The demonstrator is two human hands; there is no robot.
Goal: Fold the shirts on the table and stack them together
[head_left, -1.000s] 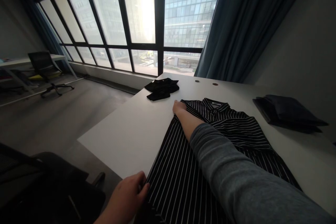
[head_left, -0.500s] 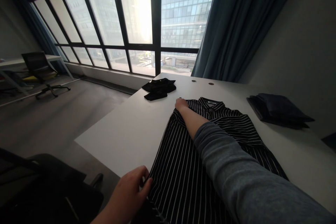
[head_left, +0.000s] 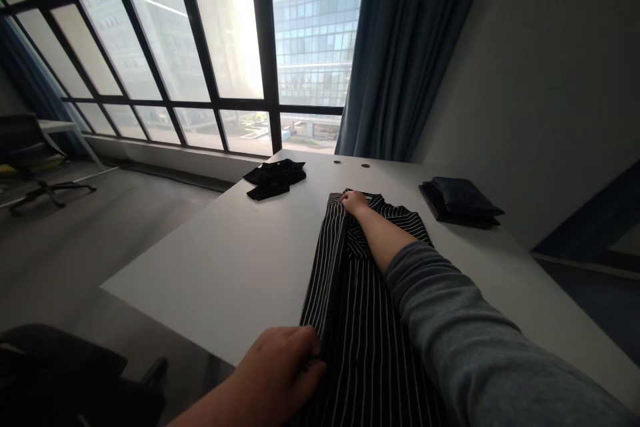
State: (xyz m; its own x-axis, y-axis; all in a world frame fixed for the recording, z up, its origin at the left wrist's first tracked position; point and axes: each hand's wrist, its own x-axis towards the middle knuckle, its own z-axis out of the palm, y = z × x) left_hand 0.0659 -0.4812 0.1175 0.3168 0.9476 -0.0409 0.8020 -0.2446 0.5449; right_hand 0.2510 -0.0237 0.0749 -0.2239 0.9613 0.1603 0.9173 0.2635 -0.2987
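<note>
A black shirt with white stripes (head_left: 373, 320) lies on the white table, its collar end pointing away from me. Its left side is folded over toward the middle. My right hand (head_left: 354, 201) reaches to the far end and pinches the fabric near the shoulder, beside the collar. Close to me, my left hand (head_left: 285, 363) is closed on the shirt's left edge lower down. My right forearm and grey sleeve cover part of the shirt's right side, and its near end runs out of view.
On the white table (head_left: 200, 280), a crumpled black garment (head_left: 275, 179) lies at the far left and dark folded clothes (head_left: 463, 200) at the right. A dark chair (head_left: 75, 373) stands by the near left corner. Windows and a blue curtain (head_left: 400, 47) are behind.
Both hands have brought the shirt's left side inward to the right, so a folded strip now lies along it. The camera view has turned slightly right.
</note>
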